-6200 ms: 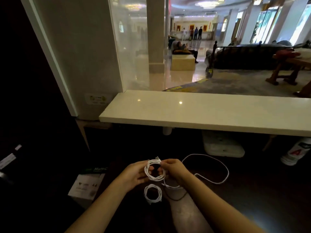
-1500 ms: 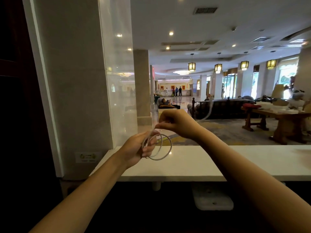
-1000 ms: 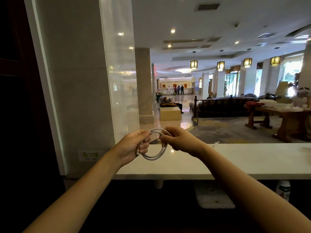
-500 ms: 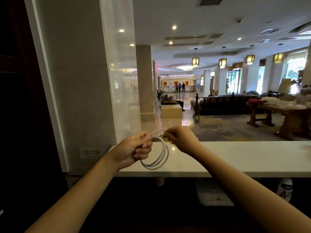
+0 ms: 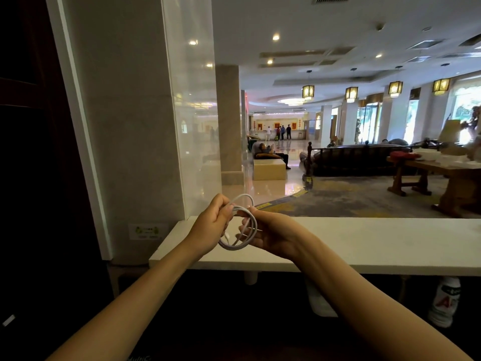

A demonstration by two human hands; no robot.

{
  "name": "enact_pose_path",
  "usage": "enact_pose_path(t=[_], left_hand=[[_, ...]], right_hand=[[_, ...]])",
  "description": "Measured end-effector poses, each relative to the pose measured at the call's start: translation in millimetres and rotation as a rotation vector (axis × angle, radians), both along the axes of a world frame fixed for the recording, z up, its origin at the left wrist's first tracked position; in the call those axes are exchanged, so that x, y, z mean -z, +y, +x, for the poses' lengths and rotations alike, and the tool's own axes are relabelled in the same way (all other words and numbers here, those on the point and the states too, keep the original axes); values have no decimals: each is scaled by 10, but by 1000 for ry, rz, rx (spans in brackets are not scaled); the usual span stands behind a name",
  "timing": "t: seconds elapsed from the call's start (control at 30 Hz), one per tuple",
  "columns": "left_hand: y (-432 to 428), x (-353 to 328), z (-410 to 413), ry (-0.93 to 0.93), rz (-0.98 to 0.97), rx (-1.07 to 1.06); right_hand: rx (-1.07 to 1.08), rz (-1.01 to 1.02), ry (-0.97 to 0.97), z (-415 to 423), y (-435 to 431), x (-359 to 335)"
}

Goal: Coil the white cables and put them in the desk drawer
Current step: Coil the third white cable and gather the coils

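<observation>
A white cable is wound into a small round coil of several loops, held in the air in front of the white counter ledge. My left hand pinches the coil's left side at the top. My right hand grips its right side, with fingers reaching through the loop. A short cable end with a plug hangs inside the coil. The desk surface, the other coiled cable and the drawer are out of view.
A glass pane and a marble wall stand behind the ledge, with a hotel lobby beyond. Under the ledge stand a white bottle at right and a white box. Dark wood panelling fills the left.
The right hand has come down from drawing the cable high and now holds the coil's right side. The last loop is wound in; the coil has sunk slightly toward the ledge.
</observation>
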State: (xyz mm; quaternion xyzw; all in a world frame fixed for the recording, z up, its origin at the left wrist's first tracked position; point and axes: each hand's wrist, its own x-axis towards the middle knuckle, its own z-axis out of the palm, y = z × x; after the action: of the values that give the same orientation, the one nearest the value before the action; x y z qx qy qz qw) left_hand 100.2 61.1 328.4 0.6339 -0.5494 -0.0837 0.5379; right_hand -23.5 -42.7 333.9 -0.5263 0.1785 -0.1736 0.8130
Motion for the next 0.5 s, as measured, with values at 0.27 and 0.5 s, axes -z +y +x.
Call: enact_pose_path(t=[0.27, 0.5], left_hand=[[-77, -60, -65, -107, -25, -103], [-158, -58, -52, -310, -26, -321]], right_hand=[[256, -745, 111, 84, 115, 50], [533, -1475, 332, 138, 161, 149]])
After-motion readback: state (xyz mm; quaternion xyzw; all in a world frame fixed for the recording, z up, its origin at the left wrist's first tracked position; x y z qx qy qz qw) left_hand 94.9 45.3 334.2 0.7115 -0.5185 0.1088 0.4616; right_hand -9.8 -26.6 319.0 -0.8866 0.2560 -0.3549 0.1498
